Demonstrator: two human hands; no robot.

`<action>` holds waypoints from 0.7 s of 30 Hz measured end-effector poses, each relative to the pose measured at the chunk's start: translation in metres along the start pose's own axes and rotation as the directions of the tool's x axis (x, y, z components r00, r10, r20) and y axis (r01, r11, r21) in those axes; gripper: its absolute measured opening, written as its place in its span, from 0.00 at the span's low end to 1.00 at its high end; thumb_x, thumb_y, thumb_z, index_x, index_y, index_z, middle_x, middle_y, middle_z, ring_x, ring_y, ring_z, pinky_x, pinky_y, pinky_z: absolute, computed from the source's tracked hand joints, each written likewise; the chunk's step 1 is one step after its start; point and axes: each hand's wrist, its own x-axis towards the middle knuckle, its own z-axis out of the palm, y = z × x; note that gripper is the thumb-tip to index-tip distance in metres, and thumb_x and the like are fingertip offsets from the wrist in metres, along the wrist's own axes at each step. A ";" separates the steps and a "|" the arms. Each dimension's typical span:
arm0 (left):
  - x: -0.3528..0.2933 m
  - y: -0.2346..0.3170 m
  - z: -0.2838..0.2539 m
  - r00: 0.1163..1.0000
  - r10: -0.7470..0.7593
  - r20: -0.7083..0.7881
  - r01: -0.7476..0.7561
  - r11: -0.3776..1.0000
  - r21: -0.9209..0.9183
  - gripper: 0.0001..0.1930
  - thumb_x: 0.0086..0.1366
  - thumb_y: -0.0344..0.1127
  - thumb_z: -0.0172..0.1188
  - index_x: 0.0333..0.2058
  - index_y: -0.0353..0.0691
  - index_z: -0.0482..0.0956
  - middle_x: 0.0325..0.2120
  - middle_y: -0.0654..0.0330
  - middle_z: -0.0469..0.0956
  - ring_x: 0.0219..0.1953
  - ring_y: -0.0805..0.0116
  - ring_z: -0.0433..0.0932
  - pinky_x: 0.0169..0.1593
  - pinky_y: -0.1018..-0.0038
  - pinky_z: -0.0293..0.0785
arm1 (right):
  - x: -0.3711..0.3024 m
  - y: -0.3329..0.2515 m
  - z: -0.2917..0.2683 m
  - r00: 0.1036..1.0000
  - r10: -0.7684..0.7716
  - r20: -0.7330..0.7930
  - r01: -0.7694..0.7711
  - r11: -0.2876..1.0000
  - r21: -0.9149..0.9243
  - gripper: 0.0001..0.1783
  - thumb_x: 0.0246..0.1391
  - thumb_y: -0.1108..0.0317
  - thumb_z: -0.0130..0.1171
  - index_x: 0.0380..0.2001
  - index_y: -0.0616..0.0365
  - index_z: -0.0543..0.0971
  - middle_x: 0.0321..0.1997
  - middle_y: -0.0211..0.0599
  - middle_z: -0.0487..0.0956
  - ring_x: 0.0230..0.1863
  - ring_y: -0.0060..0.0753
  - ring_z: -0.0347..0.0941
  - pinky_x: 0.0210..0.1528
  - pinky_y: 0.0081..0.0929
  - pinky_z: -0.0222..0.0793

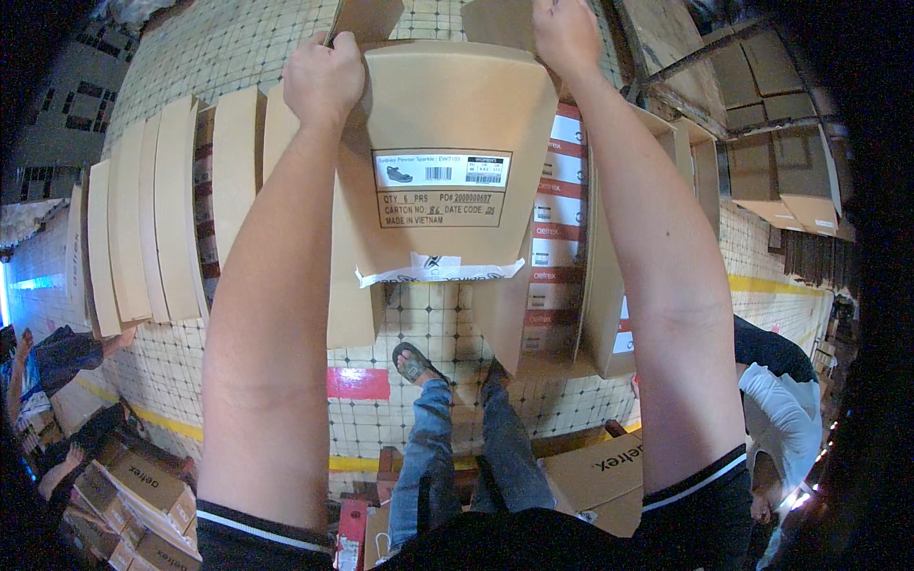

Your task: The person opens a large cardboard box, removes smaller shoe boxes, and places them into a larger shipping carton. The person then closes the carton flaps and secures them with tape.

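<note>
A brown cardboard carton [447, 105] with a printed label and torn white tape along its near edge is held up before me at arm's length. My left hand [327, 84] is closed around its far left corner, where a flap sticks up. At the far right corner my right hand [568, 40] grips the cardboard as well, its fingertips partly cut off by the top of the picture. Beside the carton, under my right forearm, red and white shoe boxes [555, 249] stand in a row inside another carton. The inside of the held carton is hidden.
Several open cartons [176, 205] line the left side. A metal rack [685, 57] with cartons stands at the far right. People [785, 419] bend at the lower right and lower left. Closed cartons [600, 471] lie near my legs on the tiled floor [419, 314].
</note>
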 end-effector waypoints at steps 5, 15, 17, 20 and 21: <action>0.001 -0.002 0.002 1.000 -0.012 -0.020 0.012 1.000 -0.010 0.22 0.57 0.48 0.46 0.37 0.38 0.83 0.37 0.43 0.80 0.43 0.44 0.78 0.49 0.55 0.72 | -0.001 0.000 0.000 1.000 0.024 -0.009 -0.025 1.000 -0.019 0.27 0.63 0.49 0.44 0.55 0.57 0.72 0.52 0.55 0.75 0.55 0.57 0.69 0.57 0.46 0.64; 0.003 0.002 0.000 1.000 -0.014 -0.010 0.014 1.000 -0.019 0.22 0.58 0.48 0.47 0.36 0.38 0.82 0.36 0.43 0.80 0.43 0.44 0.78 0.48 0.56 0.72 | 0.001 -0.008 -0.004 0.997 0.078 0.026 -0.078 0.997 0.001 0.25 0.63 0.50 0.45 0.51 0.58 0.74 0.49 0.56 0.76 0.52 0.60 0.70 0.54 0.48 0.66; 0.004 0.000 0.002 1.000 -0.015 -0.003 0.014 0.999 -0.029 0.22 0.58 0.48 0.47 0.37 0.38 0.82 0.36 0.43 0.80 0.43 0.44 0.78 0.48 0.56 0.72 | 0.001 -0.004 -0.002 0.995 0.088 0.035 -0.087 0.996 -0.030 0.24 0.63 0.50 0.44 0.50 0.57 0.74 0.47 0.56 0.77 0.50 0.61 0.71 0.52 0.49 0.66; 0.004 -0.004 0.008 1.000 -0.012 -0.013 0.011 0.999 -0.038 0.22 0.59 0.48 0.47 0.38 0.39 0.82 0.37 0.44 0.80 0.43 0.44 0.78 0.49 0.55 0.72 | 0.001 0.003 0.003 0.999 0.052 0.015 -0.051 0.996 -0.080 0.24 0.63 0.49 0.44 0.50 0.57 0.74 0.44 0.57 0.77 0.47 0.62 0.72 0.50 0.50 0.67; 0.003 -0.005 0.009 0.999 0.008 -0.044 -0.009 0.999 -0.036 0.22 0.59 0.48 0.47 0.39 0.39 0.82 0.37 0.44 0.80 0.43 0.44 0.78 0.49 0.55 0.72 | 0.000 0.005 0.005 0.998 0.053 0.019 -0.051 0.995 -0.089 0.25 0.63 0.49 0.46 0.50 0.58 0.74 0.44 0.58 0.77 0.47 0.62 0.72 0.50 0.48 0.67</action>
